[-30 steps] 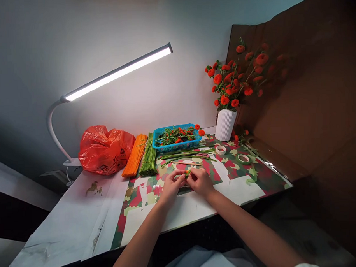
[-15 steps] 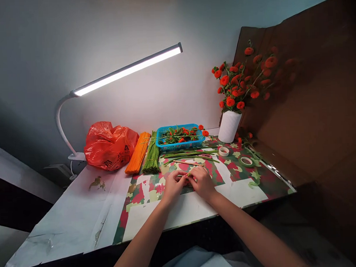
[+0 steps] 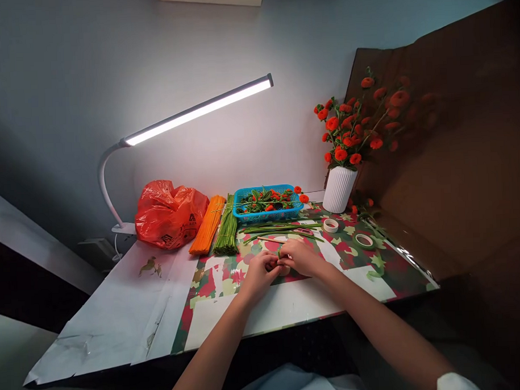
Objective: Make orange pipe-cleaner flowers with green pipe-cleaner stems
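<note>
Fingertips nearly together, my left hand point(image 3: 260, 273) and my right hand point(image 3: 304, 258) pinch a short green piece of pipe cleaner point(image 3: 279, 254) between them. Most of it is covered by the fingers. Just beyond the hands lies a thin wooden stick point(image 3: 270, 239). Behind that, loose green pipe cleaners point(image 3: 265, 229) are spread sideways, with a small pink object point(image 3: 304, 231) among them. To the left lie a bundle of green pipe cleaners point(image 3: 225, 230) and an orange bundle point(image 3: 207, 228).
A blue basket point(image 3: 269, 217) holds green and red flower parts. Right of it stand a white tape roll point(image 3: 331, 230), a green tape roll point(image 3: 359, 244) and a white vase point(image 3: 340, 190) of red flowers. A red plastic bag point(image 3: 171, 212) and a lamp point(image 3: 199, 110) are at left.
The camera view has shifted, so the scene sits slightly lower and further right. My fingers have changed their grip a little, and the green piece now points up between them.
</note>
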A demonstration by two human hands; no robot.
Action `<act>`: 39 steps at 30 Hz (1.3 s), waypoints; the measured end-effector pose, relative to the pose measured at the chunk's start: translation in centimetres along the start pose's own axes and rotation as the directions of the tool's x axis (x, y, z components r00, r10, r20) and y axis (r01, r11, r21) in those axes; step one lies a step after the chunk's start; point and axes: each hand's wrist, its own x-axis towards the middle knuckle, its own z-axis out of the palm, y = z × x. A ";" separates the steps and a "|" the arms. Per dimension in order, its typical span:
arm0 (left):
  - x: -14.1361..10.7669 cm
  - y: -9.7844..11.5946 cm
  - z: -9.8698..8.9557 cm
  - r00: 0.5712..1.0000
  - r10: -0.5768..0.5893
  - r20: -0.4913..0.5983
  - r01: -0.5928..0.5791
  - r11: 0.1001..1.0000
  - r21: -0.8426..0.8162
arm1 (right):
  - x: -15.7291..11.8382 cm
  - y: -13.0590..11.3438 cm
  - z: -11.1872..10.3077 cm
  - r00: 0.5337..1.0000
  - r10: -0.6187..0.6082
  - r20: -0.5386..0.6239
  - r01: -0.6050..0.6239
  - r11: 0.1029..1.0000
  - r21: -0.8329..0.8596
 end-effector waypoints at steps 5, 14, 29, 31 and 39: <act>0.3 -0.8 0.2 0.999 -0.030 -0.019 0.030 0.999 -0.014 | 1.7 -0.8 -1.1 0.989 -0.044 0.140 0.073 0.975 -0.210; 0.4 -0.9 0.0 0.998 -0.038 0.052 0.042 0.996 -0.076 | 1.0 -0.2 -2.4 0.961 -0.162 0.226 0.207 0.959 -0.191; 0.7 -1.1 -0.3 0.995 0.002 0.101 -0.005 1.000 0.030 | 2.6 -1.1 -4.1 0.866 -0.208 0.455 0.395 0.842 -0.367; 0.7 -1.1 -0.2 0.996 -0.009 0.091 0.007 1.000 0.025 | 2.6 -1.3 -3.8 0.900 -0.116 0.419 0.284 0.887 -0.365; 0.7 -1.2 0.1 0.999 -0.015 0.049 0.014 1.000 0.026 | 2.4 -2.3 -3.1 0.935 0.208 0.286 -0.130 0.955 -0.267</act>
